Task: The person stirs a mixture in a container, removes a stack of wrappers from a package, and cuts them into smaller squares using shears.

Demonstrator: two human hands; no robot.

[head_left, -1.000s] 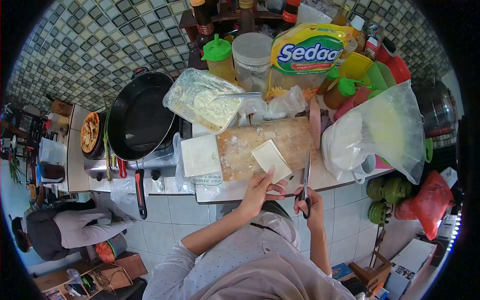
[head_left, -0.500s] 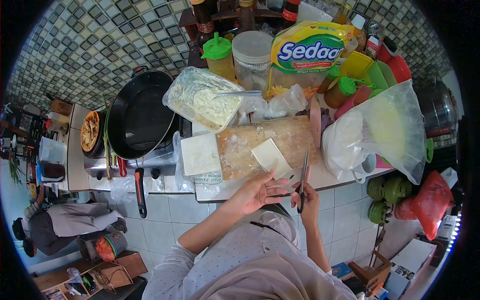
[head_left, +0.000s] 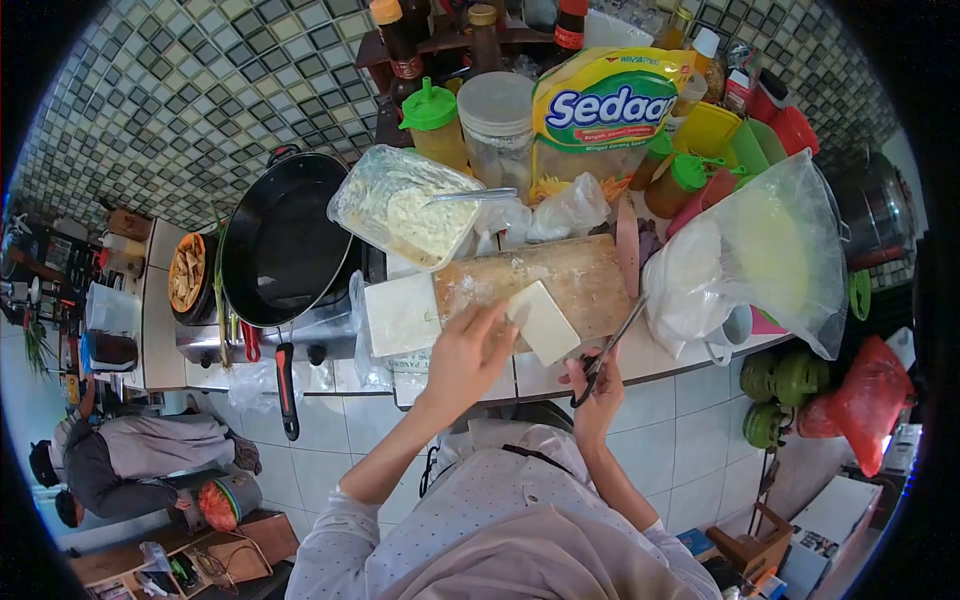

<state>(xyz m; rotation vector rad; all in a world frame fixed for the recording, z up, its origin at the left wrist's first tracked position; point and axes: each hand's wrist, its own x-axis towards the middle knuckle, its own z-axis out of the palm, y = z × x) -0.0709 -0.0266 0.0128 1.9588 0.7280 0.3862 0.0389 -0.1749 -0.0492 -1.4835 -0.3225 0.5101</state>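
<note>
My right hand (head_left: 600, 388) grips a pair of scissors (head_left: 622, 338) by the dark handles, blades pointing up and to the right past the board's front edge. A small stack of pale square dough wrappers (head_left: 545, 322) lies tilted on the floury wooden board (head_left: 590, 268), its lower corner jutting over the board's front edge. My left hand (head_left: 468, 352) is over the board's left front part, fingers stretched out, fingertips right at the wrappers' left edge. Left of that hand sits a larger white square stack (head_left: 402, 314) beside printed plastic.
A plastic tub (head_left: 425, 215) of pale filling with a spoon stands behind the board. To the left, a black frying pan (head_left: 285, 240) rests on the stove. A knife (head_left: 628, 245) and a plastic bag of flour (head_left: 690, 285) lie right. Another person (head_left: 150, 445) is at far left.
My left hand has moved left and up, from in front of the wrappers to their left edge. The wrappers sit slightly turned. The scissors have tilted to the right with my right hand.
</note>
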